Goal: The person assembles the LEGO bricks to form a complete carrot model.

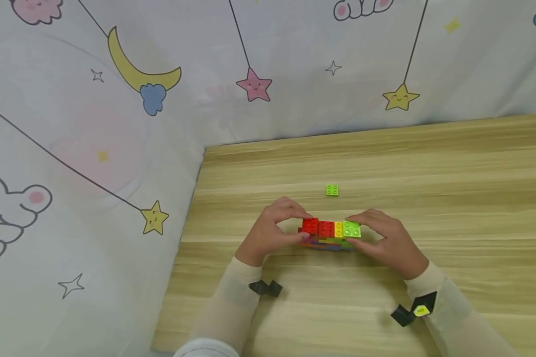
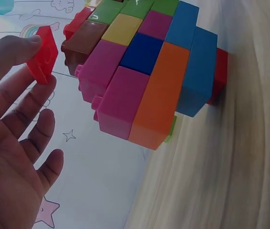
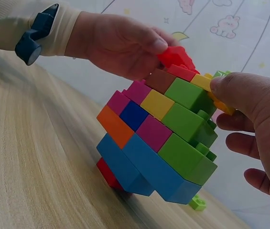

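Observation:
A wall of toy building bricks (image 3: 149,114) stands on the table, built in rows of blue, orange, pink, yellow, green and brown. On its left, my left hand (image 1: 270,233) pinches a red brick (image 2: 46,55) between thumb and fingers, at the top row. In the left wrist view that brick looks apart from the wall; in the right wrist view it is close over the top. My right hand (image 1: 390,243) grips the top right end, thumb and fingertips on either side of a lime green brick (image 1: 351,228). The right hand's far fingers are partly hidden by the bricks.
A loose lime green brick (image 1: 332,190) lies on the wooden table (image 1: 451,198) beyond the wall of bricks. White cloth (image 1: 295,114) printed with stars and a moon hangs along the table's back and left edges.

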